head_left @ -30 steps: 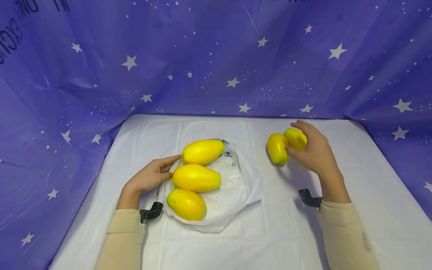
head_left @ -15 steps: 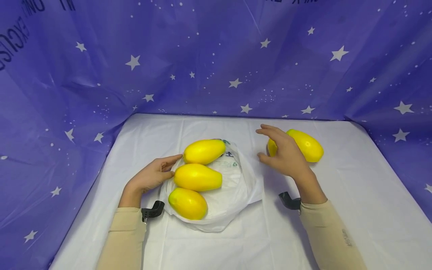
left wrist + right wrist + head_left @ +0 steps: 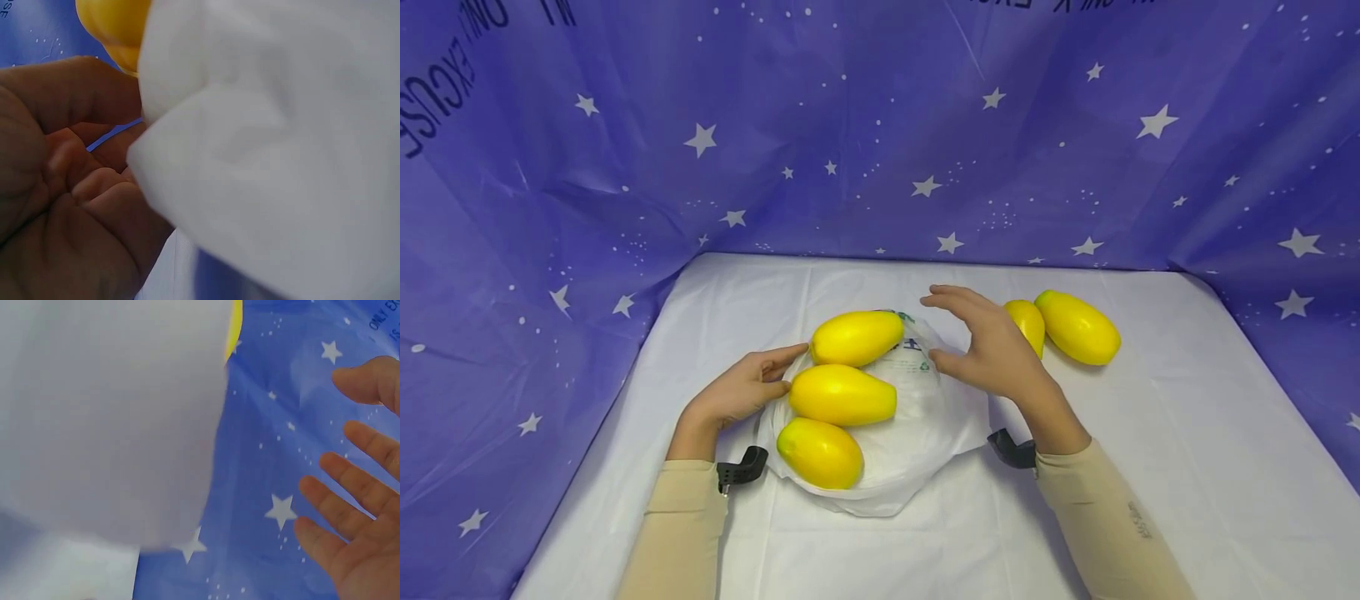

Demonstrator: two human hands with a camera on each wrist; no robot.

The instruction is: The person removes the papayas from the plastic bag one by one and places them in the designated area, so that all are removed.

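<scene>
In the head view, a white plastic bag (image 3: 917, 442) lies spread out, with three yellow papayas on it: an upper one (image 3: 856, 337), a middle one (image 3: 842, 395) and a lower one (image 3: 820, 453). My left hand (image 3: 737, 393) holds the bag's left edge, its thumb and index finger beside the papayas. Bag plastic (image 3: 262, 156) hides those fingertips in the left wrist view. My right hand (image 3: 988, 346) hovers at the bag's right rim, fingers apart and holding nothing. The right wrist view shows its fingers (image 3: 350, 512) spread, apart from the bag.
Two more yellow papayas lie at the back right: one (image 3: 1028, 323) partly behind my right hand, another (image 3: 1078, 328) beside it. A white cloth (image 3: 1187, 433) covers the table. A purple star-printed curtain (image 3: 850, 225) rises behind and at the sides.
My right hand has moved left, away from the two papayas at the back right, to the bag's right rim. The left hand stays at the bag's left edge.
</scene>
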